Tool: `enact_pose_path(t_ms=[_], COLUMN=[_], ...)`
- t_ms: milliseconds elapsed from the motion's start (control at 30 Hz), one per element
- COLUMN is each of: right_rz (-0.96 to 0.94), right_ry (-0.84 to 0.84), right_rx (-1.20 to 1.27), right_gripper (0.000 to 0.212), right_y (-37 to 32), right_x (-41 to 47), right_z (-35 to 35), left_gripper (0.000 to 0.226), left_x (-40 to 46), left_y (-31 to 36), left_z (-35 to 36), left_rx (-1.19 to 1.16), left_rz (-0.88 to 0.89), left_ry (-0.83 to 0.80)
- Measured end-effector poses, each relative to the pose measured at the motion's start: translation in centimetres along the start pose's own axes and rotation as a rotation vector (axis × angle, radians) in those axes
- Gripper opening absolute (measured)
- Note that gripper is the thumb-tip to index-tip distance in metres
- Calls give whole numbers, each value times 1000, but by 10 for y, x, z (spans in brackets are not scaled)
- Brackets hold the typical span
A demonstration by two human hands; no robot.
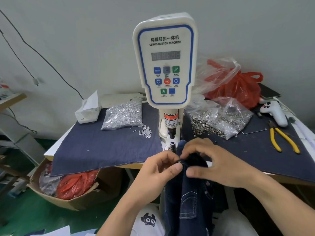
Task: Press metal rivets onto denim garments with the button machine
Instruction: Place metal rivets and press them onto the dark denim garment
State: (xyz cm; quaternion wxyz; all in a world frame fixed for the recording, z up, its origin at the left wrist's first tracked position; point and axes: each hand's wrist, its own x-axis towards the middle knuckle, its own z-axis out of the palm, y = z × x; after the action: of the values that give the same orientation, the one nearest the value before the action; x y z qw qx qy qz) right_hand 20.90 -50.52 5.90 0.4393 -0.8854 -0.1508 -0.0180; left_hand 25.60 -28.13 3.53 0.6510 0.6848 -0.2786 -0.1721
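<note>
Denim garment (189,193), dark blue with pale stitching, hangs from the front edge of the table (51,150) down toward the person's lap, its upper edge bunched just in front of the button machine's lower die (172,144). Both hands meet on that edge: the left hand (161,169) pinches the fabric between thumb and curled forefinger, and a small metal rivet (179,161) shows right at its fingertips. The right hand (209,160) grips the bunched denim from the other side, fingers curled over the top of the fold and thumb pressed along its near face. The button machine (165,63), white with a blue-edged control panel, a dim number display and coloured buttons, stands upright directly behind the hands. A dark blue cloth (102,150) covers the table to either side of it. Left of the machine lies a clear bag of silvery rivet pins (123,114), with a few loose ones (144,131) spilled beside it, and a white tissue pack (87,109) further left. Right of the machine sits a clear bag of ring-shaped metal pieces (219,121), and behind it a red plastic bag (238,87). Yellow-handled pliers (283,139) and a white handheld controller (275,112) lie near the right edge. A cardboard box (73,189) holding red and clear bags stands on the green floor under the table's left side.
</note>
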Motion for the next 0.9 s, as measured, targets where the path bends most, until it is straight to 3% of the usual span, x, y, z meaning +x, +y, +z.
enact_pose_path(t_ms=[167,300,533,700,800,900], right_rz=[26,50,142,87,197,262], right_ry=[2,-78,-219,-235,-341,-394], right_rx=[24,147,-116,74,-30,-44], right_gripper=[29,17,25,18,23,31], right_y=[-6,-13,-11,-11,-3,4], right_x=[0,2,9,5,8,9], right_z=[-3,-12,-9,-10,-1,-3], left_gripper=[22,25,14,19,14,16], left_x=[-3,-5,-2,0,7,6], left_y=[0,-3,-1,-6,-8,-14], left_z=[0,-6,-3,-4,-13,-8], left_rx=[-90,34,-6,-40,26,-84], left_rz=[-12,-75,-33,-127,-128,-121], left_ry=[-82,-187,-164,-237,-258,-203])
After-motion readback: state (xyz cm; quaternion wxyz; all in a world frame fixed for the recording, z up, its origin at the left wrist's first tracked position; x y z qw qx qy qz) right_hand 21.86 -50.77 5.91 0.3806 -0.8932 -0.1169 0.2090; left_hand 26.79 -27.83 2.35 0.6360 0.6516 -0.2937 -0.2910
